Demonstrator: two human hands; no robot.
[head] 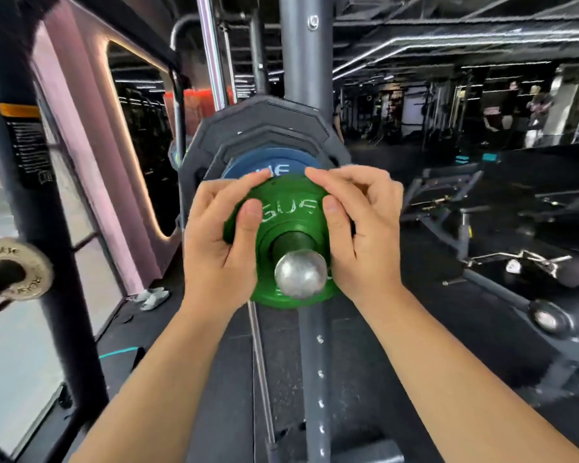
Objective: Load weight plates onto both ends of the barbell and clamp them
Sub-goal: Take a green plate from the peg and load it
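A dim gym lies around a grey rack upright (305,61). The left hand (221,242) grips the green plate (290,212) at its nine o'clock edge and the right hand (361,228) at three o'clock, with thumbs on the face and fingers curled over the rim. The plate sits on the barbell sleeve (300,274), with a blue plate (264,162) and black plates (264,125) behind it. Fingertips hooked over the rim could be pinched if the plate is shoved flush against the blue one. No clamp is in view. The bar's far end is hidden, and any gap between green and blue cannot be made out.
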